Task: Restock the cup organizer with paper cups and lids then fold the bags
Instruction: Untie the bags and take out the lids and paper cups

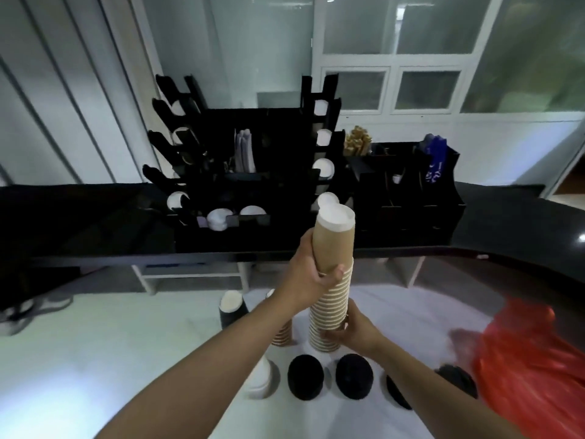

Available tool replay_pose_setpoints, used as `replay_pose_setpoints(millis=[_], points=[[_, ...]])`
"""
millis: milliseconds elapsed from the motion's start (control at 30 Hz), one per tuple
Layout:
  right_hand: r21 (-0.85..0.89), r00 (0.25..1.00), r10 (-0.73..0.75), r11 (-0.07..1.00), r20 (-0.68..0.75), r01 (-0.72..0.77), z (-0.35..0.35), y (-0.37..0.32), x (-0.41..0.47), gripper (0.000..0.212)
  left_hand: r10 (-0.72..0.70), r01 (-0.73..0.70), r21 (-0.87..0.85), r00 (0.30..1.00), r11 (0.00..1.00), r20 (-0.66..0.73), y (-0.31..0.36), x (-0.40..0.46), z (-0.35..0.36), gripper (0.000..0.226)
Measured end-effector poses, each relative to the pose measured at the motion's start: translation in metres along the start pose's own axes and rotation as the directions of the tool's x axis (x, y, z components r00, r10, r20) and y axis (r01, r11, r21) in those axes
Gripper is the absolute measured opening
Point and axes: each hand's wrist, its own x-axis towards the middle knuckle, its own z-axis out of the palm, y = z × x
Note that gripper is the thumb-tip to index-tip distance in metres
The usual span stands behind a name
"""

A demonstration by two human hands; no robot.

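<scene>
Brown paper cups [332,280] rise as a tall nested stack from the white table [126,343], near the black organizer [240,172]. The left hand [311,277] grips the stack's upper part; the right hand [357,332] curls its fingers round the base.

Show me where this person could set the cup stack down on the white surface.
Free: the wide white patch left of the black cup, and the strip below the black lid stacks. Crowded: around the tall brown cup stack held by left hand and right hand, with the short brown stack beside it, and right, where the red bag lies.
</scene>
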Motion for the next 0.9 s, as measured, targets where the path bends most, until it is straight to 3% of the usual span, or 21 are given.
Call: replay_pose_setpoints(millis=[133, 367, 633, 800, 900], points=[[-0.061, 0.998, 0.010, 0.998, 0.055, -0.006, 0.001, 0.020, 0.044, 0.095, -0.064, 0.061, 0.054, 0.996, 0.997, 0.054, -0.020, 0.017, 0.003, 0.090], [-0.107, 0.985, 0.076, 0.992, 0.153, -0.060, 0.004, 0.071, 0.085, 0.086, -0.241, 0.237, 0.102, 0.970, 0.966, 0.032, -0.066, 0.030, 0.026, 0.090], [-0.240, 0.961, 0.136, 0.968, 0.240, -0.077, 0.008, 0.093, 0.088, 0.085, -0.260, 0.243, 0.191, 0.963, 0.951, 0.070, -0.089, 0.004, 0.038, 0.096], [-0.429, 0.976, 0.185, 0.895, 0.113, -0.120, -0.005, 0.075, 0.079, 0.044, -0.314, 0.272, 0.313, 0.945, 0.910, 0.092, -0.092, -0.021, 0.031, 0.090], [-0.492, 0.978, 0.204, 0.855, 0.032, -0.163, -0.015, 0.065, 0.063, 0.021, -0.334, 0.316, 0.359, 0.943, 0.878, -0.012, -0.098, -0.042, 0.031, 0.044]])
